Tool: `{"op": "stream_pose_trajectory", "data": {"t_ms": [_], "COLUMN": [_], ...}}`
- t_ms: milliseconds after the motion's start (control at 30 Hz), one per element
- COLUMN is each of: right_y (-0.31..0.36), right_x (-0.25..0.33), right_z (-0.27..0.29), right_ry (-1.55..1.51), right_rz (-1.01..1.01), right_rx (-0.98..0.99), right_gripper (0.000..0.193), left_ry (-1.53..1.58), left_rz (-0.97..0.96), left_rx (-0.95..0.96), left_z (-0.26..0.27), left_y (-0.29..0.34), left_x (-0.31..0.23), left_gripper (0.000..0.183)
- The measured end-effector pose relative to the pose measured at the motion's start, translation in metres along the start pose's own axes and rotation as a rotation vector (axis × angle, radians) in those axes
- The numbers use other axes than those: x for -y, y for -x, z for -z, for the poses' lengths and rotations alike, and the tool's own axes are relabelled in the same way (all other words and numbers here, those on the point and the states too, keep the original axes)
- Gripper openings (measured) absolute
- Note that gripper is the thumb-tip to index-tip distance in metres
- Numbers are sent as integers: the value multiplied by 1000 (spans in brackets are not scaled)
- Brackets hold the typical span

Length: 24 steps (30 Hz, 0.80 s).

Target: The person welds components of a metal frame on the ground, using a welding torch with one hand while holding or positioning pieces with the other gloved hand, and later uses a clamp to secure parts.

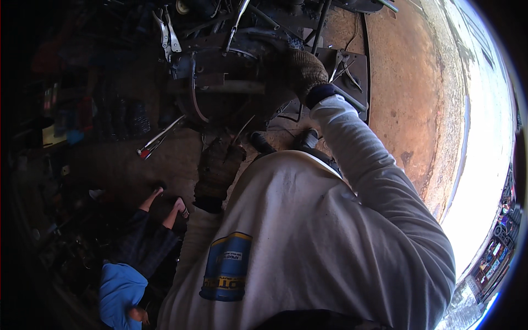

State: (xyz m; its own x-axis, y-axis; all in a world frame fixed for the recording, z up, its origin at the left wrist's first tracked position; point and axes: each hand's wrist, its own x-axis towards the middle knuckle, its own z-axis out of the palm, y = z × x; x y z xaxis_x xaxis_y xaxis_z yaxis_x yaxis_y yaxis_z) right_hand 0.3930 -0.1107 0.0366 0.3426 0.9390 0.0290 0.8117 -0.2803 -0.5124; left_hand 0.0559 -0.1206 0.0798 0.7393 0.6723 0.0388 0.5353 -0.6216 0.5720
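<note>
My left hand (pixel 221 162), in a dark, worn glove, is closed low in front of the bench. A thin rod (pixel 245 127) sticks up from its fingers. My right hand (pixel 306 68), in a brown knitted glove, reaches onto the dark metalwork on the bench; its fingers are lost in shadow. To the left of it lies a metal assembly with a curved strip (pixel 194 91) and a flat bracket (pixel 212 80). Locking pliers (pixel 237 25) grip the far part of this assembly. More locking pliers (pixel 166 34) are at its left, and a third pair (pixel 344 70) lies right of my right hand.
The dark bench top (pixel 360 66) ends at a straight right edge, with brown floor (pixel 404 82) beyond. A long tool with red parts (pixel 157 140) is at the left. Another person in a blue shirt (pixel 122 294) is at the lower left. My shoes (pixel 309 138) show below the bench.
</note>
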Motion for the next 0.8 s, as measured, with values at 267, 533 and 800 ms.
{"op": "stream_pose_trajectory", "data": {"t_ms": [267,533,800], "right_y": [15,8,20], "right_x": [7,35,8], "right_z": [5,29,16], "right_ry": [-100,-2,-113], "right_rz": [44,42,53], "right_rx": [-92,105,-167], "right_gripper": [34,30,35], "left_ry": [-35,161,5], "left_rz": [-63,253,76], "left_rx": [-86,23,-8], "left_z": [5,3,3], "left_y": [-10,-5,-3], "left_x": [-17,-18,-8], "left_gripper": [22,27,22]}}
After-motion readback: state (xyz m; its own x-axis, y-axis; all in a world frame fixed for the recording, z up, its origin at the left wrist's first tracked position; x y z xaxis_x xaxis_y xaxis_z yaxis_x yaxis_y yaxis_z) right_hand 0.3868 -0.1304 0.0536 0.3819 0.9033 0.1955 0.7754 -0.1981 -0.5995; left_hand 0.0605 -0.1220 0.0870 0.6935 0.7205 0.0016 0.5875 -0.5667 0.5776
